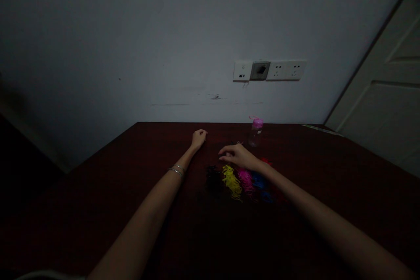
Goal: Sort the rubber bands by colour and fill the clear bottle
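My left hand [199, 138] rests on the dark red table with its fingers curled closed; whatever may be inside them is hidden. To its right, my right hand [239, 155] hovers palm down, fingers bent and somewhat apart, with nothing visible between them. Just below it lie bunches of thin strands in a row: black [213, 176], yellow [232, 182], pink [246, 180] and blue [261, 183]. A bit of red strands [266, 161] shows beyond my right wrist, and the forearm partly covers the blue ones. Small pinkish loops [239, 142] lie behind my right hand.
A clear bottle with a pink lid [257, 123] stands toward the back of the table [157, 140]. Behind the table is a pale wall with sockets [285, 70]. A white panelled door [387, 92] is at the right. The light is dim.
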Motion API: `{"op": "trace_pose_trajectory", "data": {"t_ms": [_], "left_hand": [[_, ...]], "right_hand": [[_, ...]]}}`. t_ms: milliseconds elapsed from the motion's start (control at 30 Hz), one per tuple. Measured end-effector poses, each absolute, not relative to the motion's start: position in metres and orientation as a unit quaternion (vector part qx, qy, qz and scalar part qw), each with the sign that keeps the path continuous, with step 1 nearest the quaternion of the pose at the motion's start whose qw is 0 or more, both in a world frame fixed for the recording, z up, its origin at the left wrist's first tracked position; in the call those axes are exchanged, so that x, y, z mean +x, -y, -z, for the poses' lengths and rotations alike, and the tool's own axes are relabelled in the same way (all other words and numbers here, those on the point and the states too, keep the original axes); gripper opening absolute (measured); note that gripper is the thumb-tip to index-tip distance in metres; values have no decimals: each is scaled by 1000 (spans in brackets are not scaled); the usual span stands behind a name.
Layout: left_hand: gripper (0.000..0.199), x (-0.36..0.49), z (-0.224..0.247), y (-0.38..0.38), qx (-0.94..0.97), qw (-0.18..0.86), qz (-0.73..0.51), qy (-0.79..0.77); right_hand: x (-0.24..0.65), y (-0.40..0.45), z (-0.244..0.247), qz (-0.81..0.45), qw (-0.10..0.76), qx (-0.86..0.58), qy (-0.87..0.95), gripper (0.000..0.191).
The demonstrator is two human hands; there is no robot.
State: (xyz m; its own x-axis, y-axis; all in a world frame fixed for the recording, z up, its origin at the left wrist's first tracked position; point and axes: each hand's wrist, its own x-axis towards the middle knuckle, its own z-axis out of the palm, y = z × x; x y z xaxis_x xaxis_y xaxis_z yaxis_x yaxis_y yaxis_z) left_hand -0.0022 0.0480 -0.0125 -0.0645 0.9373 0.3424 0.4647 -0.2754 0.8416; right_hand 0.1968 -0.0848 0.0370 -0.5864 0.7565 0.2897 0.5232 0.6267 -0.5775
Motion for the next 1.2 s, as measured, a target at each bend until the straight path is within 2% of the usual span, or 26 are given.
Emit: {"op": "trace_pose_trajectory", "data": {"t_ms": [267,467,800,1000,1200], "left_hand": [[26,-2,10,-46,632,250,-477,-557],[27,-2,10,-46,636,243,-471,-561],[25,-2,11,-48,639,242,-468,-561],[24,-2,13,-50,640,244,-460,-565],[23,-1,14,-51,653,228,-439,-574]], "right_hand": [[173,106,-34,-267,192,-323,887,27],[176,105,-34,-291,194,-317,881,30],[241,94,-46,-244,298,-411,826,31],[319,80,-19,-273,349,-541,715,40],[368,78,1,-261,462,-630,567,54]]}}
